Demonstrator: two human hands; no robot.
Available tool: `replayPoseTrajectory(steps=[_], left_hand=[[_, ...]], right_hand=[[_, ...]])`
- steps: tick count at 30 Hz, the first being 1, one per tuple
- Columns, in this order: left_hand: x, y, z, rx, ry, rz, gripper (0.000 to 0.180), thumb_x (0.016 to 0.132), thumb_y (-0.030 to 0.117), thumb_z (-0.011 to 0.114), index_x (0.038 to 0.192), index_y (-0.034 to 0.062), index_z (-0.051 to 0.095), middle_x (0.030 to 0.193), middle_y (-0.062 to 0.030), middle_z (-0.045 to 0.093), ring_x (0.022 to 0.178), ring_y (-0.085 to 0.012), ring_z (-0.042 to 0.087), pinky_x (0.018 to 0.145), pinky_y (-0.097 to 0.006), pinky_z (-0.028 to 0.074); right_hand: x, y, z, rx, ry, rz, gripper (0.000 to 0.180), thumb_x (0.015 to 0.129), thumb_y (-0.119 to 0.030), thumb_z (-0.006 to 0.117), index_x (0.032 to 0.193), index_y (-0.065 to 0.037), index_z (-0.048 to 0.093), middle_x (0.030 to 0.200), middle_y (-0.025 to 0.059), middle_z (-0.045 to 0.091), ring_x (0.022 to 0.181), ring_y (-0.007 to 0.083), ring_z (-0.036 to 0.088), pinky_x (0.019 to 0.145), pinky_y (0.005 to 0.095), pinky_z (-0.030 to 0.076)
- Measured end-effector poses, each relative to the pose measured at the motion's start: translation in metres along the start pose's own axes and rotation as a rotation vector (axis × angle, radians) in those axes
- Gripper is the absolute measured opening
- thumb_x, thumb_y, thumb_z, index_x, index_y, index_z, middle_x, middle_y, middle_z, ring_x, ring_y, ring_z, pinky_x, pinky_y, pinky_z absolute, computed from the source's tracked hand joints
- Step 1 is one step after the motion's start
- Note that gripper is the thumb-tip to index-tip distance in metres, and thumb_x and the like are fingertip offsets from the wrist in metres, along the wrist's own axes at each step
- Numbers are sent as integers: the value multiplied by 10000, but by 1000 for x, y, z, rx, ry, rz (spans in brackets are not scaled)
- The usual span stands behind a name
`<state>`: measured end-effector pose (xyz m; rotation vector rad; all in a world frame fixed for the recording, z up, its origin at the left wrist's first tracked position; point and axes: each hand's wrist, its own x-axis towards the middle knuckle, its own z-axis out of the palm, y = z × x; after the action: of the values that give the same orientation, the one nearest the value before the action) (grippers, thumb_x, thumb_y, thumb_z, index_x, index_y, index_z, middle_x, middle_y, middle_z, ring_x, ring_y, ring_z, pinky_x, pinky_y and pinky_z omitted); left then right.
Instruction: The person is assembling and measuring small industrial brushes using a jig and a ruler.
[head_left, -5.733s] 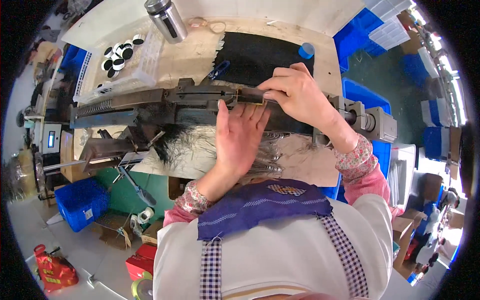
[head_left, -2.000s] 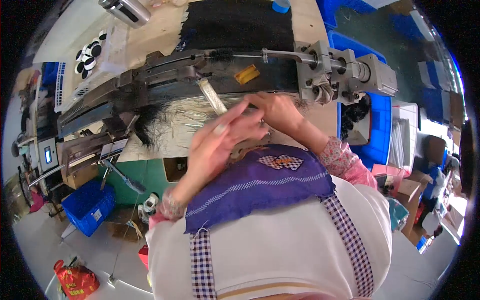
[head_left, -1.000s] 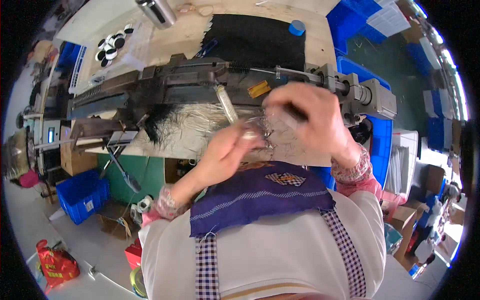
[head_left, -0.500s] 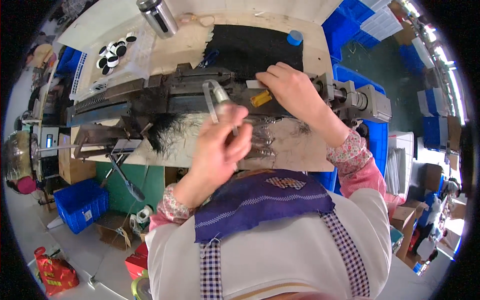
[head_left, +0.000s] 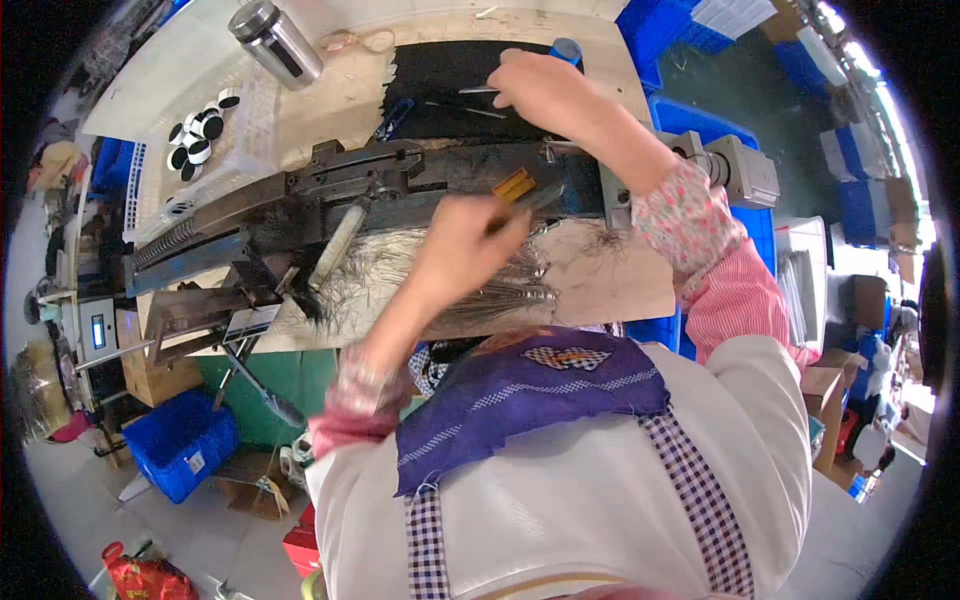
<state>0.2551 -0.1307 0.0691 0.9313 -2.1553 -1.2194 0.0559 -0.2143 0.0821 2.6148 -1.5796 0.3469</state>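
My right hand [head_left: 545,92] is over the black cloth [head_left: 430,70] at the back of the bench, fingers pinched on a thin silvery strip [head_left: 478,91]. Curled and partly blurred, my left hand [head_left: 465,245] reaches over the front of a dark metal bench machine [head_left: 300,195]. Its fingertips are close to a small yellow block [head_left: 515,186] on the machine; what they hold, if anything, is unclear. A pale wrapped lever handle [head_left: 340,245] slants down to the left of that hand. Fine dark wires [head_left: 500,300] lie in bunches on the bench in front.
A white plastic basket [head_left: 245,165] with several black-and-white round pieces stands at the left. Behind it is a steel flask [head_left: 278,45]. A blue round cap [head_left: 566,50] sits beyond my right hand. Blue crates [head_left: 180,440] are on the floor.
My left hand has come away from the lever handle and moved right and slightly down; the handle now hangs lower left. My right hand has moved back from the machine onto the cloth.
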Motion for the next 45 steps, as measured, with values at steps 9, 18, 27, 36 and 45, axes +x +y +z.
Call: replayPoseTrajectory(steps=[9, 18, 27, 36, 45], left_hand=[[39, -4, -21, 867, 188, 162, 86, 721, 122, 610, 680, 66, 661, 744, -87, 642, 710, -273, 648, 635, -418, 525], [-19, -22, -39, 657, 848, 424, 178, 824, 114, 597, 970, 74, 690, 794, -41, 610, 664, -180, 553, 594, -302, 445], [-46, -15, -47, -2221, 64, -211, 470, 953, 489, 444, 767, 60, 486, 503, 14, 384, 349, -81, 352, 336, -214, 224], [-45, -52, 30, -377, 514, -343, 254, 866, 176, 627, 985, 4, 483, 729, -86, 573, 495, -157, 498, 444, -292, 402], [-146, -120, -38, -600, 982, -702, 334, 926, 326, 576, 842, 11, 643, 507, 19, 470, 397, -41, 389, 361, -204, 265]], right_hand=[[-44, -17, -17, 475, 72, -224, 134, 799, -143, 646, 868, -32, 617, 812, 115, 580, 766, 317, 580, 715, 388, 473], [-15, -40, 8, 616, 311, -208, 175, 799, -144, 677, 897, -1, 654, 849, 117, 660, 757, 301, 627, 702, 349, 510], [-6, -45, 22, 633, 101, -137, 209, 775, -166, 694, 880, 13, 671, 835, 154, 662, 769, 326, 629, 713, 370, 508], [2, -53, 17, 611, 44, -156, 185, 765, -176, 650, 897, -51, 691, 843, 163, 649, 825, 341, 624, 747, 419, 506], [-83, -73, 20, 435, 104, -133, 268, 773, -22, 559, 1038, -58, 576, 996, 129, 550, 829, 343, 622, 665, 422, 526]])
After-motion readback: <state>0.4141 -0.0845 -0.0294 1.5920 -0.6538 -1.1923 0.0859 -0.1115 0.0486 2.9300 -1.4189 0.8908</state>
